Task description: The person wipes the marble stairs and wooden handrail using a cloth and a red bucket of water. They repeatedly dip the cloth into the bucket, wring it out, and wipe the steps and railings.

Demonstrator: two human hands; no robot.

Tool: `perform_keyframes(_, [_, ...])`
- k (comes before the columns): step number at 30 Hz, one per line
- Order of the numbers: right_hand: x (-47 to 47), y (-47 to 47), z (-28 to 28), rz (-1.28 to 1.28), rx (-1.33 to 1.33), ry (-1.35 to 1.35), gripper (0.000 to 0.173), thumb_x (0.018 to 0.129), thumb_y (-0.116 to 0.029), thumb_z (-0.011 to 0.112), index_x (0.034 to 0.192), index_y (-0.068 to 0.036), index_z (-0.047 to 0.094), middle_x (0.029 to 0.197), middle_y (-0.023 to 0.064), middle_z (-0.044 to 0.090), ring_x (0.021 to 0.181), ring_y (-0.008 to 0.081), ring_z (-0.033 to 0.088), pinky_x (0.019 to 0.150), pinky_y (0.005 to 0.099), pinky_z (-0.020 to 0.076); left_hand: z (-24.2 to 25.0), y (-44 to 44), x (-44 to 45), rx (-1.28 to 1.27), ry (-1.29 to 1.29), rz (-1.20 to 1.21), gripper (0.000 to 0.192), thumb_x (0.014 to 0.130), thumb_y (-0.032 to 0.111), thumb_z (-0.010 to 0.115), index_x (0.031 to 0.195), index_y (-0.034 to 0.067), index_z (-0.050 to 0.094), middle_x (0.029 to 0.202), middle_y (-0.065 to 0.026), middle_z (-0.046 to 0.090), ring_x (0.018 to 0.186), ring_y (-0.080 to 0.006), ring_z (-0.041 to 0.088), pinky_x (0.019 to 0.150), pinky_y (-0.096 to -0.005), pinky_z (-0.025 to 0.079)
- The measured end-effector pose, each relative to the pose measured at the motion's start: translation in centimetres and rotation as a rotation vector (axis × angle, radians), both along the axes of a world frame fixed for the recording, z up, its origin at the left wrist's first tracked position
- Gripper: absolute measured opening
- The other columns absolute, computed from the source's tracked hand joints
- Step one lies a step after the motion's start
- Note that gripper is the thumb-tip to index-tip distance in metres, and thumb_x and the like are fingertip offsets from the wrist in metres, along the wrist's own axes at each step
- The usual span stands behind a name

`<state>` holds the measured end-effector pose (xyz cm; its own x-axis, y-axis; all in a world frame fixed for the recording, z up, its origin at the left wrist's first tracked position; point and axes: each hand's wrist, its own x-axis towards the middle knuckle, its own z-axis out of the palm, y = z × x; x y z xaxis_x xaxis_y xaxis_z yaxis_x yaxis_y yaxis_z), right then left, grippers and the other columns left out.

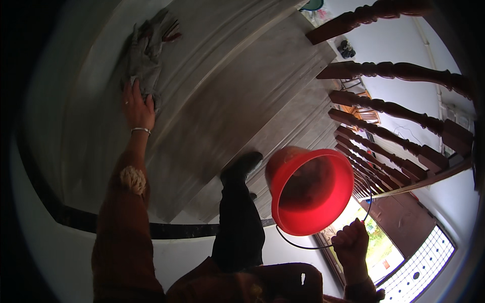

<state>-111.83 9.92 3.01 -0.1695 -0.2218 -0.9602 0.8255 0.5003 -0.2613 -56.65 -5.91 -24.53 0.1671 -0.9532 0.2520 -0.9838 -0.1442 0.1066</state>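
Note:
My left hand, with a ring and a bracelet, lies on the lower end of a crumpled grey cloth on a stair tread at the upper left. The fingers rest over the cloth; whether they pinch it is not clear. At the lower right my right hand is closed around the thin wire handle of a red plastic bucket. The bucket hangs tilted, its mouth towards me, above the lower steps. Its inside is dark, and what it holds cannot be made out.
Grey stone steps run down towards the right. Dark red turned wooden balusters line their right side. My leg in a dark boot stands on a step beside the bucket. A dark skirting edges the white wall; an open doorway lies below.

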Motion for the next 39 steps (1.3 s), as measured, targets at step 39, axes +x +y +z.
perform_keyframes(39, [-24.5, 28.8, -40.8, 0.238, 0.229, 0.461, 0.018, 0.093, -0.025, 0.058, 0.098, -0.009, 0.051, 0.059, -0.0004, 0.042, 0.052, 0.0146, 0.048, 0.047, 0.0268, 0.0412, -2.3, 0.1, -0.5, 0.009, -0.061, 0.031, 0.059, 0.094, 0.032, 0.053, 0.144, 0.007, 0.033, 0.147, -0.0222, 0.033, 0.135, -0.0388, 0.033, 0.110, -0.0489, 0.029])
